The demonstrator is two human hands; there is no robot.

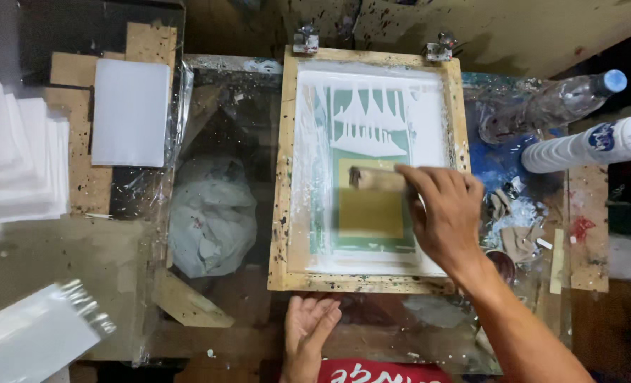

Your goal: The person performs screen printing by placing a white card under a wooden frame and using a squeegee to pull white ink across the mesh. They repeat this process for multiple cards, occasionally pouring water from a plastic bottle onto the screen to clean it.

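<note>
The wooden squeegee (375,179) lies across the middle of the mesh inside a wooden printing frame (281,177), and the right hand (446,213) grips it from the right end, fingers clenched over its top edge. It is a short pale-brown bar, blurred in the shot. Below it a yellow-ochre rectangle shows through the mesh; above it sits a green panel streaked with white ink in pointed shapes. White ink also smears the mesh all around the panel.

The frame is one, light wood flecked with dark paint, lying flat on a glass-topped table (223,106). Two metal clamps (305,39) hold its far edge. The left hand (308,330) rests just below the frame's near edge, palm up, fingers loose and released, holding nothing; the fingertips are near the wood, and contact cannot be told.

To the left of the frame, under the glass, lies one crumpled white rag (212,216). Further left, one blank white sheet (131,112) lies on a brown board, and a stack of white sheets (14,163) sits at the left edge. One more white sheet (31,337) shows at the lower left, blurred.

To the right stand two bottles: a clear plastic bottle (553,103) with a blue cap and a white bottle (592,145), both lying tilted. Blue and red paint stains mark the table there.
</note>
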